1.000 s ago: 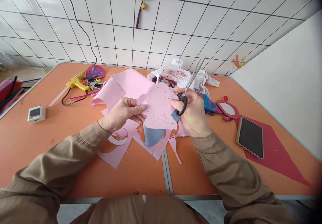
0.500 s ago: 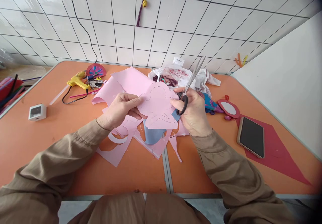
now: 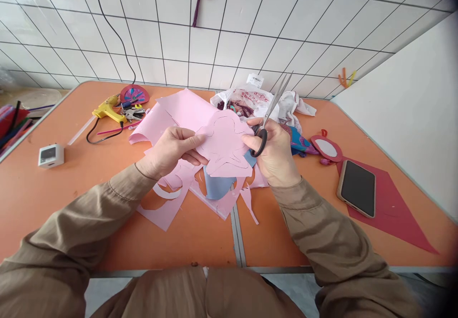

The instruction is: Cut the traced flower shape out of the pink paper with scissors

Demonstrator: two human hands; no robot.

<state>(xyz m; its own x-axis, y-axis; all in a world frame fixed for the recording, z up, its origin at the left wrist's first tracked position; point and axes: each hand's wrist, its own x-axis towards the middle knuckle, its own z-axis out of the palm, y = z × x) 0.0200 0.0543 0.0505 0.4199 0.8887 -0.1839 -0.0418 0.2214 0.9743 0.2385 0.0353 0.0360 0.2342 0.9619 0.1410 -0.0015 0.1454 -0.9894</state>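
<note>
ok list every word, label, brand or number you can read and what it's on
Nothing reads clearly.
Plastic bag: red print, too creased and blurred to read.
White tag: dark print, too small to read.
Phone: dark screen, no text visible.

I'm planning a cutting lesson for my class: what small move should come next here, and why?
I'd probably let the right hand release the pink piece and turn the scissors to its edge: uncut margin lies outside the lines drawn on it, the scissors point up and away, and the left hand grips its left side.
</note>
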